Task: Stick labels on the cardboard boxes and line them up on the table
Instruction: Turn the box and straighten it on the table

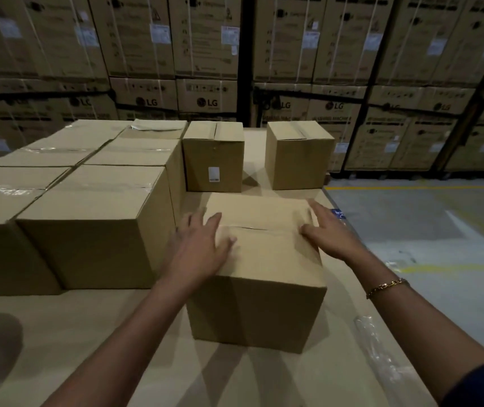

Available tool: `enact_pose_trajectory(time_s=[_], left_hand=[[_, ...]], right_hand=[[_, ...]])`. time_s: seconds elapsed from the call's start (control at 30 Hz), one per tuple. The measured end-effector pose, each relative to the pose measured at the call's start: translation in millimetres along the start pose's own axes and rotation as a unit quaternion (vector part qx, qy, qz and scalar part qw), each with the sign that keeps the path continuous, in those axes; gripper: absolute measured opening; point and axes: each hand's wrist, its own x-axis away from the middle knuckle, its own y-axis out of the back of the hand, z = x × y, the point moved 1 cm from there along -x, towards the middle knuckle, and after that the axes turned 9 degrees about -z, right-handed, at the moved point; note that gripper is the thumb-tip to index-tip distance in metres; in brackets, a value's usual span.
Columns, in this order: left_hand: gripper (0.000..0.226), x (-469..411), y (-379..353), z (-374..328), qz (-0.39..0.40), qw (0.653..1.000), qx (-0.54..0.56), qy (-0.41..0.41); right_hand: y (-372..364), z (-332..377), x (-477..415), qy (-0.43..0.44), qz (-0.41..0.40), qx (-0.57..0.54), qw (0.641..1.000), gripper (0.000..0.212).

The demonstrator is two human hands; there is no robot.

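Observation:
A taped cardboard box (pixel 260 304) stands on the table (pixel 103 333) in front of me. My left hand (pixel 199 248) lies flat on its top left part with the fingers spread. My right hand (pixel 331 233) rests on its top right edge, fingers straight. Behind it stand two more boxes: one (pixel 214 155) with a white label (pixel 213 174) on its front face, and one (pixel 299 155) to its right with no label showing. A block of several taped boxes (pixel 88 224) fills the left of the table.
A sheet of white labels or paper (pixel 155 124) lies on the far box of the left block. Clear plastic wrap (pixel 381 353) lies at the table's right edge. Beyond that edge is grey floor (pixel 440 230). Tall stacks of LG cartons (pixel 205 54) wall the back.

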Motion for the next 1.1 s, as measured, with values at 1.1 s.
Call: enact_pose_trajectory(time_s=[1.1], left_hand=[[0.059, -51.6, -51.1, 28.3, 0.062, 0.992, 0.113, 0.014]], right_hand=[[-36.4, -15.5, 18.8, -0.057, -0.1, 0.085, 0.99, 0.051]])
